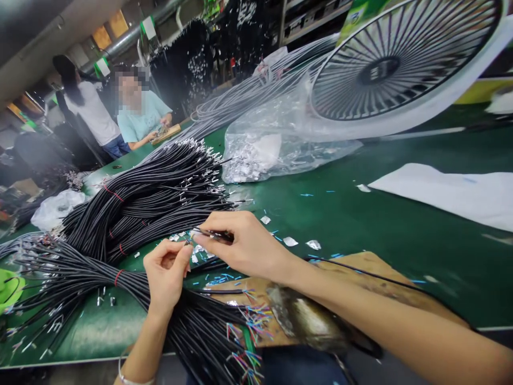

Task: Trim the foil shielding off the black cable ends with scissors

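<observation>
My left hand (166, 272) is closed in a pinch, with the small dark tip of what looks like a black cable between thumb and forefinger; most of it is hidden by the fingers. Close beside it, my right hand (240, 240) grips a slim dark tool like tweezers (218, 234), its tip at the left fingertips. Under my left wrist lies a bundle of black cables (132, 283) tied with a red band, its near ends fanned into coloured wires (254, 321). Behind the hands, thicker tied stacks of black cables (148, 198) show silvery ends.
Foil scraps (290, 241) and blue clippings (224, 279) litter the green table (320, 214). A brown board (360, 267) lies under my right forearm. Farther back are a plastic bag (256, 149), a fan (380, 69), white paper (444, 190), grey cables (232, 101) and two people.
</observation>
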`<state>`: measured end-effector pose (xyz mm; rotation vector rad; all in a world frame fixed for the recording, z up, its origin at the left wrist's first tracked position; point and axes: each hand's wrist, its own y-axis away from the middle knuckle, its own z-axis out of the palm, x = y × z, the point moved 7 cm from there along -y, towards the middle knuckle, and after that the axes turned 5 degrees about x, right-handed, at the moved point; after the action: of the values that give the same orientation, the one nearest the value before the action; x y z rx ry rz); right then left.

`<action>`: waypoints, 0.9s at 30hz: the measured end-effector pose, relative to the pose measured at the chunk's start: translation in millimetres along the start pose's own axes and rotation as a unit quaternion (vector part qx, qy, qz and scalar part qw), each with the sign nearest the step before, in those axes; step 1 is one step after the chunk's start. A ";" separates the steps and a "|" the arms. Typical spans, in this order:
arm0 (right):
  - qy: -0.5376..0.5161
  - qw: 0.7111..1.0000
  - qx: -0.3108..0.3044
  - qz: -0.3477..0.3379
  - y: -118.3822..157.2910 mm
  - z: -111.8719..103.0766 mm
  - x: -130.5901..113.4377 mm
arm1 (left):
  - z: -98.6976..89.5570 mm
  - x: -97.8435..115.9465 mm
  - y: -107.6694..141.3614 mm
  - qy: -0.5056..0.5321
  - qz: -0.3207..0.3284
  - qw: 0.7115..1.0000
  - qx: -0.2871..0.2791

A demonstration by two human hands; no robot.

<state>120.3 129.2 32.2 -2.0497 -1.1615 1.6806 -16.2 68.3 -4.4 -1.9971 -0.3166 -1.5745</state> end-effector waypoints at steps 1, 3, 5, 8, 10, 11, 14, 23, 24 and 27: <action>-0.002 1.000 0.000 0.002 0.2 0.0 0.1 | -0.2 -0.1 0.5 0.004 0.000 1.000 0.001; -0.004 1.000 0.000 0.006 0.4 0.2 0.4 | -0.7 1.0 1.5 0.005 0.007 1.000 0.005; -0.006 1.000 0.001 0.010 0.4 0.8 0.9 | -1.2 3.0 2.3 0.000 0.017 1.000 0.008; -0.016 1.000 0.000 0.018 0.1 2.4 1.6 | -2.0 7.2 2.6 0.001 0.042 0.999 0.017; -0.022 0.999 0.000 0.024 0.0 3.3 2.1 | -2.1 9.6 2.5 0.006 0.059 0.998 0.020; -0.024 0.999 0.000 0.029 0.1 3.7 2.5 | -2.2 10.3 2.3 0.006 0.065 0.998 0.021; -0.031 0.998 -0.003 0.047 0.9 4.9 3.8 | -2.9 10.6 2.3 0.000 0.073 0.997 0.027; -0.057 0.996 -0.012 0.062 1.6 5.8 4.0 | -3.2 5.7 1.9 0.006 0.060 0.998 0.027; -0.059 0.996 -0.014 0.063 1.4 6.1 4.1 | -3.4 5.8 1.7 0.008 0.061 0.998 0.029; -0.067 0.995 -0.019 0.074 1.2 7.2 4.7 | -3.7 6.3 1.7 0.013 0.062 0.998 0.029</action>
<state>114.3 129.6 26.0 -2.1215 -1.1135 1.9045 -16.6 63.8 1.6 -1.9129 -0.2230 -1.4954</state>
